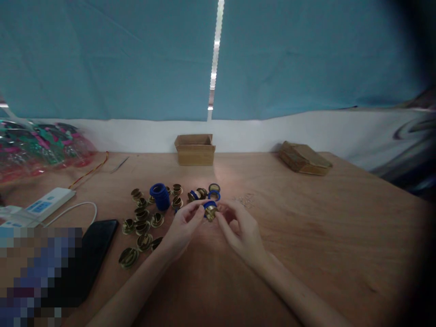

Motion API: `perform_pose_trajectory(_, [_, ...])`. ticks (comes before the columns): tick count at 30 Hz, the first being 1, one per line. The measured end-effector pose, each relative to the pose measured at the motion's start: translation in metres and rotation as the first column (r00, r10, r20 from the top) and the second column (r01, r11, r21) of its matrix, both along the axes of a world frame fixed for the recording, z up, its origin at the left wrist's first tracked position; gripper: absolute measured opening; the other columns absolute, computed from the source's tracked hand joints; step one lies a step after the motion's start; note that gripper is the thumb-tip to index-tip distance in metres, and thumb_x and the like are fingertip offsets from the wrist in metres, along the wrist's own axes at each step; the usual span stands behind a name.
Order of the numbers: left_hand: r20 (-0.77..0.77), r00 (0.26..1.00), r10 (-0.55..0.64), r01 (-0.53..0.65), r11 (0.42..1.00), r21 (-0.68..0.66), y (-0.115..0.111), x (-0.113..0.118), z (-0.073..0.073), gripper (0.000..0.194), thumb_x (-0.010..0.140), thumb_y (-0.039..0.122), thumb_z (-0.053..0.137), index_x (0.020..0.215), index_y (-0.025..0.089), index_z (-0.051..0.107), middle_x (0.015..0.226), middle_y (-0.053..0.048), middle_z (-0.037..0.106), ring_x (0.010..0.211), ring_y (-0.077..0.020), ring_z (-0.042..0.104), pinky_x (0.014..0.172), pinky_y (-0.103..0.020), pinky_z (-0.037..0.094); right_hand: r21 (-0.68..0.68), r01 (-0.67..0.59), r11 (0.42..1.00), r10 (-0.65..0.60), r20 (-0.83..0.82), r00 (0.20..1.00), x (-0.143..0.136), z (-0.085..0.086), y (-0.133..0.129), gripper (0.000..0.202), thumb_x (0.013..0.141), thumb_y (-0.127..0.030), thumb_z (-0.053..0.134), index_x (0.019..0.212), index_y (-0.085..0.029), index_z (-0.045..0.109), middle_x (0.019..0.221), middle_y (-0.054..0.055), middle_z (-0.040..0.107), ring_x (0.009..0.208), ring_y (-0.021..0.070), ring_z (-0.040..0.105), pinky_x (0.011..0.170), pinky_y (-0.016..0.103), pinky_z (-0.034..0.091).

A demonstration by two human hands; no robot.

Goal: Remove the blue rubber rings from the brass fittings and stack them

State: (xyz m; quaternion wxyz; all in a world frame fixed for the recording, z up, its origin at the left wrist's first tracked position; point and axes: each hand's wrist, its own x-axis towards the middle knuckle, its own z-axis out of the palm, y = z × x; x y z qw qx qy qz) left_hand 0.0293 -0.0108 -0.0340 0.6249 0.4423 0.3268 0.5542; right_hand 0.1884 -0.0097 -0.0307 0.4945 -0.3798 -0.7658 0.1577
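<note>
Between both hands, above the table, is a round brass-coloured metal piece with a blue ring [210, 212] around its upper part. My left hand [185, 225] pinches it from the left with thumb and fingers. From the right, the fingertips of my right hand [242, 231] close on the same piece. Just behind my fingers lie several brass pieces with blue rings [214, 195]. A stack of blue rings [160, 196] stands left of my left hand, with several loose brass-coloured pieces [142, 227] around it. My left hand and forearm partly cover some of them.
Small thin bits [245, 199] lie behind my right hand. An open cardboard box [196, 154] and a second carton [304, 158] stand at the back. On the left are a black phone-like slab [91, 259], a white power strip [51, 202], a cable and plastic-wrapped items [41, 145].
</note>
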Motion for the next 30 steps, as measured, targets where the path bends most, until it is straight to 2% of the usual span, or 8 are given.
perform_pose_trajectory(4, [-0.071, 0.997, -0.001, 0.005, 0.998, 0.056, 0.002, -0.002, -0.002, 0.029, 0.087, 0.033, 0.058, 0.111, 0.020, 0.067, 0.110, -0.008, 0.069, 0.106, -0.0201, 0.061, 0.099, -0.034, 0.041, 0.025, -0.007, 1.000, 0.006, 0.045, 0.999, 0.000, 0.001, 0.000, 0.027, 0.088, -0.015, 0.054, 0.114, -0.020, 0.052, 0.087, 0.003, 0.057, 0.070, 0.0134, 0.057, 0.063, 0.028, 0.050])
perform_pose_trajectory(12, [-0.209, 0.976, 0.063, -0.035, 0.990, 0.136, 0.000, -0.004, 0.005, 0.026, 0.087, 0.034, 0.056, 0.105, 0.020, 0.070, 0.106, -0.007, 0.070, 0.102, -0.0203, 0.063, 0.096, -0.034, 0.045, 0.136, 0.030, 0.990, -0.039, 0.065, 0.997, -0.001, 0.000, -0.001, 0.028, 0.087, -0.013, 0.055, 0.114, -0.021, 0.053, 0.094, 0.005, 0.056, 0.068, 0.0123, 0.058, 0.061, 0.027, 0.053])
perform_pose_trajectory(19, [-0.256, 0.963, 0.085, -0.032, 0.978, 0.205, -0.003, -0.002, 0.008, 0.030, 0.090, 0.033, 0.052, 0.113, 0.020, 0.067, 0.108, -0.007, 0.070, 0.103, -0.0212, 0.063, 0.096, -0.035, 0.045, 0.218, 0.050, 0.975, -0.067, 0.070, 0.995, -0.001, -0.002, -0.004, 0.029, 0.086, -0.011, 0.056, 0.113, -0.021, 0.052, 0.093, 0.006, 0.058, 0.071, 0.0146, 0.058, 0.063, 0.029, 0.054])
perform_pose_trajectory(24, [-0.322, 0.939, 0.118, -0.034, 0.966, 0.257, -0.004, -0.002, 0.006, 0.030, 0.090, 0.030, 0.052, 0.114, 0.020, 0.066, 0.110, -0.009, 0.069, 0.101, -0.0222, 0.063, 0.095, -0.037, 0.046, 0.166, 0.070, 0.984, -0.075, 0.028, 0.997, -0.004, -0.005, -0.005, 0.025, 0.087, -0.008, 0.053, 0.108, -0.021, 0.051, 0.091, 0.006, 0.056, 0.078, 0.0167, 0.056, 0.064, 0.029, 0.052])
perform_pose_trajectory(30, [-0.343, 0.931, 0.127, -0.007, 0.943, 0.332, -0.007, 0.000, 0.010, 0.026, 0.090, 0.024, 0.051, 0.109, 0.017, 0.068, 0.116, -0.010, 0.067, 0.111, -0.0231, 0.060, 0.102, -0.040, 0.043, 0.125, 0.014, 0.992, -0.021, 0.053, 0.998, -0.004, -0.013, 0.001, 0.020, 0.086, -0.006, 0.044, 0.100, -0.021, 0.044, 0.091, 0.006, 0.050, 0.082, 0.0191, 0.051, 0.066, 0.033, 0.050])
